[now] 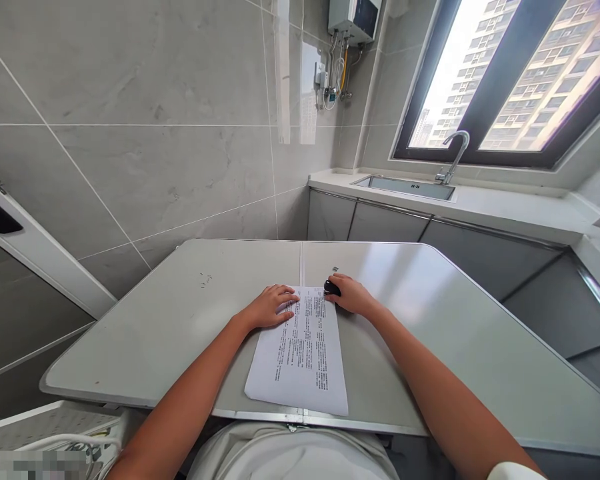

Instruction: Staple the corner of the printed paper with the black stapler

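Note:
A sheet of printed paper lies on the folding table, its top edge near the table's middle seam. My left hand rests flat on the upper left of the paper, fingers spread. At the paper's top right corner, my right hand is closed around a small black stapler. Only the stapler's rounded end shows; the fingers cover the rest, and I cannot tell how far the paper sits in it. Just beyond that hand lies a tiny dark piece, too small to name.
The pale folding table has a metal rim and a centre seam. Small dark marks show on its left half. A white basket with cables stands at lower left. Beyond are a counter with a sink and a faucet.

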`<action>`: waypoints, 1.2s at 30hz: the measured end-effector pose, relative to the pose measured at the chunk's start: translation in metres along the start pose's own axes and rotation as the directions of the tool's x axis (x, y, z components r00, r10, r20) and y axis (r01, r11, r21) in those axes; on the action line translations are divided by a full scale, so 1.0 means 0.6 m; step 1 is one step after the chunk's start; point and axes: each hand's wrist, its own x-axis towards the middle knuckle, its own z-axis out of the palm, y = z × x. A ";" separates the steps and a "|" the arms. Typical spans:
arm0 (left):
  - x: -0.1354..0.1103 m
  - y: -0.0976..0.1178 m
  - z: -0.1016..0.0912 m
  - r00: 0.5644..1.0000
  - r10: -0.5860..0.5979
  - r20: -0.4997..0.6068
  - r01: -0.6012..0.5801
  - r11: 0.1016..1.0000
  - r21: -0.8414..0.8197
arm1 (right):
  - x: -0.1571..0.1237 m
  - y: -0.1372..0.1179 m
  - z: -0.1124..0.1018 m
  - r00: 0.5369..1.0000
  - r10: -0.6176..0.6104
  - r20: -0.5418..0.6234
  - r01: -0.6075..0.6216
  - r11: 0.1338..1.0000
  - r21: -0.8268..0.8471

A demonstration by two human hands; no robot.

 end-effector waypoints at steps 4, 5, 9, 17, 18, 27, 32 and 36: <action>-0.002 0.001 -0.005 1.000 0.031 -0.002 -0.031 0.999 -0.031 | 0.000 0.012 0.000 0.998 0.049 -0.025 -0.050 0.999 -0.012; -0.003 0.001 -0.005 1.000 0.031 -0.004 -0.031 0.999 -0.032 | -0.001 0.014 -0.001 0.999 0.040 -0.017 -0.040 0.999 -0.009; -0.002 -0.002 0.006 0.999 0.024 -0.032 -0.025 0.999 -0.034 | 0.001 0.016 -0.005 1.000 0.012 -0.003 -0.012 0.999 0.048; 0.002 -0.013 0.022 0.997 0.064 0.041 -0.062 0.997 -0.056 | 0.016 0.022 0.011 0.987 0.058 -0.151 -0.063 0.998 -0.031; 0.001 -0.014 0.021 0.997 0.063 0.050 -0.060 0.997 -0.058 | 0.017 0.023 0.011 0.986 0.047 -0.161 -0.054 0.998 -0.044; 0.001 -0.013 0.018 0.996 0.088 0.018 -0.086 0.994 -0.073 | 0.024 0.021 0.016 0.986 0.045 -0.158 -0.062 0.993 -0.105; 0.001 -0.012 0.017 0.996 0.075 0.053 -0.072 0.996 -0.051 | 0.027 0.003 0.009 0.993 0.066 -0.098 -0.082 0.981 -0.174; 0.001 -0.012 0.016 0.995 0.075 0.063 -0.073 0.997 -0.025 | 0.031 -0.020 0.011 0.984 0.155 -0.086 -0.171 0.957 -0.233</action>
